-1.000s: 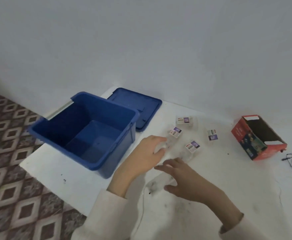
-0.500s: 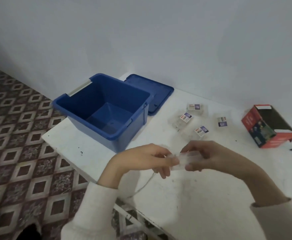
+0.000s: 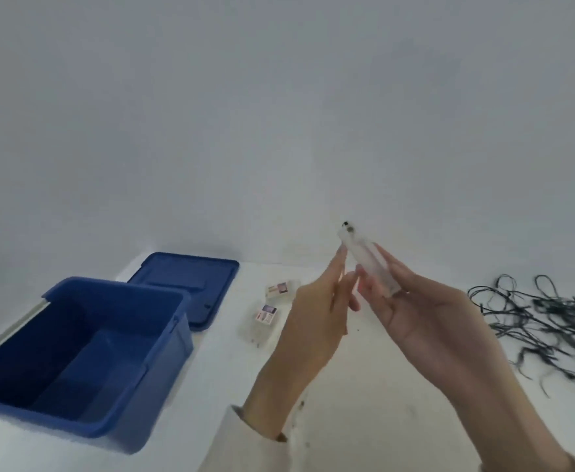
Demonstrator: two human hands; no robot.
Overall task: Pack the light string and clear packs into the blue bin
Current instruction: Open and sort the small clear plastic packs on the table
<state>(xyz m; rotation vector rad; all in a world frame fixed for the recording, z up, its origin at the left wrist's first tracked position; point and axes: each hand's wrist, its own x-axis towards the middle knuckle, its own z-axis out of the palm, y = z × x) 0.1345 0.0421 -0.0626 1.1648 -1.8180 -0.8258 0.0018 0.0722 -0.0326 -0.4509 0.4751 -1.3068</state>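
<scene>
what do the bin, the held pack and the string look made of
Bin: moulded plastic by the look, blue, opaque, faint sheen on its rim. Pack: clear, rigid-looking plastic; see-through, with straight edges. String: thin dark wire, likely plastic-coated; too blurred to be sure.

The bin (image 3: 167, 386) stands at 8 o'clock from the left hand (image 3: 313, 321), lid (image 3: 190, 284) at its 1 o'clock; two clear packs (image 3: 265, 315) lie between lid and hand. At 3 o'clock from the right hand (image 3: 425, 311), which holds a clear case (image 3: 369, 262), lies the light string (image 3: 545, 318).
</scene>
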